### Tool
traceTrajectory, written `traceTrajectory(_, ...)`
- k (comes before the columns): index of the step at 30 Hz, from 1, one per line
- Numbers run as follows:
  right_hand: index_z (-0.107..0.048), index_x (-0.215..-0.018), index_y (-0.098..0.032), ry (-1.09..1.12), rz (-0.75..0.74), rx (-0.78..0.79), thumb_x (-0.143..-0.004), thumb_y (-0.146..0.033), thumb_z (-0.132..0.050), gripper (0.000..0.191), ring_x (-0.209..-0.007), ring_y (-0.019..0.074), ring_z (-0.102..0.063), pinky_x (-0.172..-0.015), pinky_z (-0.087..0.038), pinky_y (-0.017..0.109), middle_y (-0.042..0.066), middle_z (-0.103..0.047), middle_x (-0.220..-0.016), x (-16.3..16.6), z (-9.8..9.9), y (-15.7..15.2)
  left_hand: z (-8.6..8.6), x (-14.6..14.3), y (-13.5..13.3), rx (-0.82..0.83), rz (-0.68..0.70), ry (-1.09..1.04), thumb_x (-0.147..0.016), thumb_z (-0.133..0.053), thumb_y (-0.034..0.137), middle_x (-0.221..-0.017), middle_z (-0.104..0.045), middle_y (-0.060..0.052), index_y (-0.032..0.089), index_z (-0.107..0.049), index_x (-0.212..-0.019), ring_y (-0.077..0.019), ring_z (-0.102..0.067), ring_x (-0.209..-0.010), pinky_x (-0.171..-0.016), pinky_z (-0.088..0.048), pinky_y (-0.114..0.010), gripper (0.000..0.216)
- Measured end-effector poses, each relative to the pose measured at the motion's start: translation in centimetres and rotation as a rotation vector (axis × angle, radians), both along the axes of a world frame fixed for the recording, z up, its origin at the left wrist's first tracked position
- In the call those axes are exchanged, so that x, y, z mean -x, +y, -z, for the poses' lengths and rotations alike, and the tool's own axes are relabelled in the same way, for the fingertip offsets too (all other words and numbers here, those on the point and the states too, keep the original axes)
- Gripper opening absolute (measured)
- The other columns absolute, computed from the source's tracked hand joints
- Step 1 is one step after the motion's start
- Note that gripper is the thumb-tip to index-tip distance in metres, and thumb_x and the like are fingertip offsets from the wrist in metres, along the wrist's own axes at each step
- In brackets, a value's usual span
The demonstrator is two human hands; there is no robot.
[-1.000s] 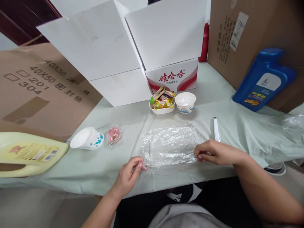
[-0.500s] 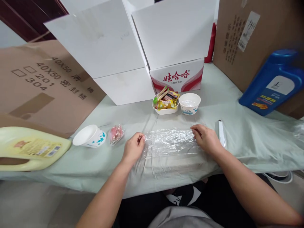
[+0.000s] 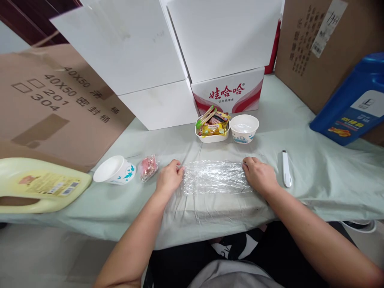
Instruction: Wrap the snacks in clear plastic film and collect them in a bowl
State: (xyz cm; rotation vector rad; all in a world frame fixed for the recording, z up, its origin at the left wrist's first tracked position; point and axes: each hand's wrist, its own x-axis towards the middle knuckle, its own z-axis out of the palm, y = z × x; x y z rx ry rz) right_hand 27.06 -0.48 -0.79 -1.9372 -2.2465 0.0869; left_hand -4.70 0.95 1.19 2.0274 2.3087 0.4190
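A crinkled sheet of clear plastic film (image 3: 216, 178) lies stretched out over the green cloth, close to the front edge of the table. At its left end, my left hand (image 3: 169, 175) is closed, thumb and fingers pinching the film. My right hand (image 3: 260, 175) grips the opposite end, fingertips curled over the edge. A white utility knife (image 3: 287, 172) lies to the right of that hand. Left of my left hand is a small clear packet with pink contents (image 3: 148, 167), beside a tilted paper bowl (image 3: 112, 170).
Behind the film stand a white tray (image 3: 211, 139) of wrapped snacks and a second paper bowl (image 3: 244, 132). A yellow jug (image 3: 45, 184) is at left, a blue bottle (image 3: 349, 108) at right. White boxes (image 3: 225, 40) and cardboard cartons (image 3: 51, 100) line the back.
The film is flatter and lies straighter. My right hand has turned its back upward and shifted slightly right, while the view has tilted a little.
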Motion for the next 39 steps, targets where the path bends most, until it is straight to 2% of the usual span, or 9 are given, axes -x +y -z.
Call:
traceTrajectory(4, -0.059, -0.107, -0.019, -0.015, -0.002, 0.011, -0.1, -0.029, -0.034, 0.028, -0.077, 0.0224, -0.066, -0.057, -0.035, 0.031, 0.011, -0.067, -0.103, 0.1, -0.1, 0.0, -0.5, -0.7, -0.6, -0.406, 0.06, 0.03, -0.083, -0.049, 0.018, -0.089, -0.068, -0.01, 0.016, -0.063, -0.101, -0.0243, -0.065, -0.084, -0.075, -0.049, -0.034, 0.023)
traceTrajectory(6, -0.059, -0.107, -0.019, -0.024, -0.004, 0.026, -0.1, -0.029, -0.034, 0.028, -0.077, 0.0227, -0.066, -0.057, -0.035, 0.031, 0.011, -0.067, -0.103, 0.3, -0.2, -0.1, -0.3, -2.2, -1.5, -0.522, 0.311, 0.035, -0.084, -0.046, 0.014, -0.098, -0.068, -0.011, 0.015, -0.064, -0.101, -0.0238, -0.065, -0.093, -0.083, -0.049, -0.035, 0.025)
traceTrajectory(9, -0.059, -0.107, -0.019, -0.028, -0.003, 0.036, -0.1, -0.029, -0.034, 0.028, -0.078, 0.0231, -0.066, -0.057, -0.035, 0.031, 0.012, -0.067, -0.103, 0.4, -0.1, -0.1, 0.7, -5.1, -2.7, -0.309, 0.847, 0.057, -0.089, -0.048, 0.017, -0.108, -0.069, -0.008, 0.02, -0.065, -0.11, -0.0217, -0.064, -0.103, -0.092, -0.05, -0.036, 0.027)
traceTrajectory(11, -0.059, -0.107, -0.019, -0.012, 0.01, 0.027, -0.1, -0.03, -0.035, 0.028, -0.078, 0.0229, -0.065, -0.057, -0.036, 0.031, 0.011, -0.067, -0.103, 0.2, 0.0, 0.0, 1.6, -6.6, -3.0, -0.15, 0.983, 0.081, -0.092, -0.05, 0.024, -0.129, -0.062, -0.009, 0.021, -0.059, -0.124, -0.0243, -0.056, -0.121, -0.103, -0.044, -0.042, 0.033)
traceTrajectory(17, -0.062, -0.111, -0.016, 0.076, 0.136, -0.182, -0.097, -0.029, -0.04, 0.029, -0.086, 0.0269, -0.063, -0.071, -0.045, 0.036, 0.014, -0.067, -0.103, -1.9, -0.5, 0.0, 2.4, -7.0, -2.6, 0.055, 0.926, 0.109, -0.094, -0.05, 0.036, -0.156, -0.033, -0.008, 0.025, -0.042, -0.143, -0.032, -0.021, -0.147, -0.117, -0.018, -0.059, 0.051)
traceTrajectory(23, -0.055, -0.133, -0.016, 0.127, -0.472, -0.156, -0.095, -0.054, -0.041, 0.055, -0.13, 0.0313, -0.045, -0.108, -0.032, 0.049, 0.016, -0.055, -0.137, -0.2, 0.2, -1.3, 2.2, -7.3, -2.8, 0.103, 0.909, 0.116, -0.093, -0.051, 0.035, -0.159, -0.028, -0.006, 0.027, -0.039, -0.146, -0.031, -0.014, -0.149, -0.118, -0.014, -0.058, 0.055)
traceTrajectory(28, -0.035, -0.15, -0.016, 0.024, -0.454, 0.004, -0.086, -0.072, -0.043, 0.085, -0.145, 0.0359, -0.02, -0.115, -0.014, 0.059, 0.016, -0.033, -0.155, 0.5, 1.7, -1.5, 2.7, -4.1, -1.8, 0.091, 0.796, 0.142, -0.093, -0.051, 0.05, -0.159, -0.026, -0.008, 0.031, -0.034, -0.149, -0.0305, -0.017, -0.148, -0.118, -0.014, -0.057, 0.062)
traceTrajectory(34, -0.039, -0.148, -0.017, 0.037, -0.434, 0.011, -0.085, -0.071, -0.047, 0.083, -0.146, 0.0386, -0.017, -0.114, -0.013, 0.062, 0.016, -0.032, -0.155, -0.1, 1.0, -1.9, 2.3, 2.6, -2.6, -0.051, 0.502, 0.161, -0.094, -0.047, 0.043, -0.151, -0.04, -0.018, 0.019, -0.047, -0.141, -0.0368, -0.032, -0.142, -0.11, -0.029, -0.061, 0.053)
traceTrajectory(39, -0.047, -0.141, -0.016, 0.212, -0.546, -0.069, -0.08, -0.072, -0.055, 0.083, -0.143, 0.0361, -0.025, -0.115, -0.017, 0.059, 0.018, -0.042, -0.149, -1.6, -0.7, -2.3, 1.6, 1.8, -6.8, -0.211, 0.741, 0.018, -0.09, -0.056, 0.033, -0.127, -0.061, -0.013, 0.019, -0.061, -0.121, -0.0293, -0.051, -0.128, -0.107, -0.043, -0.048, 0.035)
